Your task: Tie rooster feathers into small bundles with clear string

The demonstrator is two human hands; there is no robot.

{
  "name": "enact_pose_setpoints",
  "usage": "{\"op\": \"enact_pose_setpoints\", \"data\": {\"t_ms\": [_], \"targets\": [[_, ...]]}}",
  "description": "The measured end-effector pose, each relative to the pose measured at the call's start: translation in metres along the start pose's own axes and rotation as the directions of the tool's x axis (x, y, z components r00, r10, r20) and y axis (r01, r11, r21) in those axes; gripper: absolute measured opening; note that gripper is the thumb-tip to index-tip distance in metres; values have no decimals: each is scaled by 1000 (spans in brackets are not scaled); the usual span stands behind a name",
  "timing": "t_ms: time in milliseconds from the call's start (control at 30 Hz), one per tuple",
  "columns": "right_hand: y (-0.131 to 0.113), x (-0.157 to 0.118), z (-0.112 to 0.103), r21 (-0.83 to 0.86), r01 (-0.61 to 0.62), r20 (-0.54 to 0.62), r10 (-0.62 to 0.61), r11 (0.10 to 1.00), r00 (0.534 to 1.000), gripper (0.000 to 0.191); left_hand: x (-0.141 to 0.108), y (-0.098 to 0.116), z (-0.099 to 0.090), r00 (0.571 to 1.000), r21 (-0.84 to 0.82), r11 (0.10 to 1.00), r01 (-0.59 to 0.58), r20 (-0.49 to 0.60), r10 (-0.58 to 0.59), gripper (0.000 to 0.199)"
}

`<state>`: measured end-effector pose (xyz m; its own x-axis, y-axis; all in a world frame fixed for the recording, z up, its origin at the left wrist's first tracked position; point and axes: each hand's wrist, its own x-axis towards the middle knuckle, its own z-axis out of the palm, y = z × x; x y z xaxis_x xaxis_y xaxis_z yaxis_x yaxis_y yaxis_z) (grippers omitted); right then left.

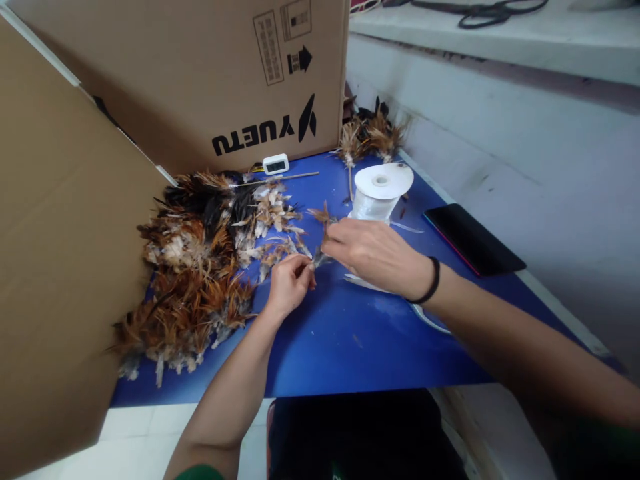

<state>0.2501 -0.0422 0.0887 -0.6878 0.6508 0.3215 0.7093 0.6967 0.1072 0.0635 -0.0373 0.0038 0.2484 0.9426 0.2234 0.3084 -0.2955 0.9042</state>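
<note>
Over the blue tabletop, my left hand (290,283) is closed in a pinch at the pale lower end of a small brown and grey feather bunch (323,256). My right hand (375,255), with a black band at its wrist, closes its thumb and fingers on the upper part of the same bunch, partly hiding it. Right behind the right hand stands a white spool of ribbon (375,203), its lower part hidden by that hand. A loose strip of white ribbon (367,285) runs under my right wrist. Loose tan feathers (280,250) lie just beyond my left hand.
Heaps of brown and black feathers (195,287) cover the table's left side beside a cardboard box (225,80). A thin stick (300,175) and a small white digital display (275,164) lie behind. A black phone (475,240) lies right; scissors (495,12) rest on a ledge.
</note>
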Motion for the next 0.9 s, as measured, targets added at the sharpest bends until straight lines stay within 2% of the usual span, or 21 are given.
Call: {"op": "enact_pose_setpoints", "data": {"t_ms": [100, 167, 267, 333, 400, 467, 567, 633, 700, 767, 833, 900], "targets": [[14, 22, 2, 135, -13, 64, 4, 991, 998, 16, 0, 6, -4, 997, 31, 999, -40, 62, 38, 16], [27, 37, 10, 286, -38, 99, 10, 957, 995, 15, 1, 11, -8, 992, 8, 999, -42, 120, 41, 19], [46, 56, 30, 566, -43, 166, -63, 823, 984, 10, 1, 13, -12, 978, -97, 995, 6, 210, 14, 26], [56, 60, 45, 709, -133, 216, -35, 693, 976, 7, 2, 12, -15, 974, -182, 983, 36, 227, 6, 26], [59, 57, 59, 791, -254, 272, 52, 556, 961, 8, 3, 7, -16, 984, -277, 960, 44, 175, 6, 23], [57, 46, 68, 844, -318, 300, 111, 432, 947, 13, 5, 2, -16, 998, -381, 924, 32, 70, -5, 20], [43, 25, 76, 893, -265, 215, 171, 364, 961, 20, 8, -5, -13, 995, -472, 882, 19, -74, -61, 18], [30, 13, 76, 880, -292, 202, 262, 374, 944, 24, 9, -8, -11, 985, -485, 874, 27, -135, -105, 17], [15, 3, 70, 820, -344, 216, 310, 457, 926, 24, 9, -9, -10, 976, -457, 888, 45, -169, -136, 17], [1, -1, 57, 715, -311, 131, 316, 627, 940, 21, 8, -9, -10, 975, -366, 928, 61, -178, -134, 18], [-9, 0, 40, 566, -216, 48, 229, 795, 972, 18, 7, -8, -11, 984, -209, 977, 36, -162, -71, 18], [-11, 7, 23, 404, -176, 33, 178, 898, 983, 19, 6, -4, -13, 991, -48, 998, -38, -129, 32, 15]]}}
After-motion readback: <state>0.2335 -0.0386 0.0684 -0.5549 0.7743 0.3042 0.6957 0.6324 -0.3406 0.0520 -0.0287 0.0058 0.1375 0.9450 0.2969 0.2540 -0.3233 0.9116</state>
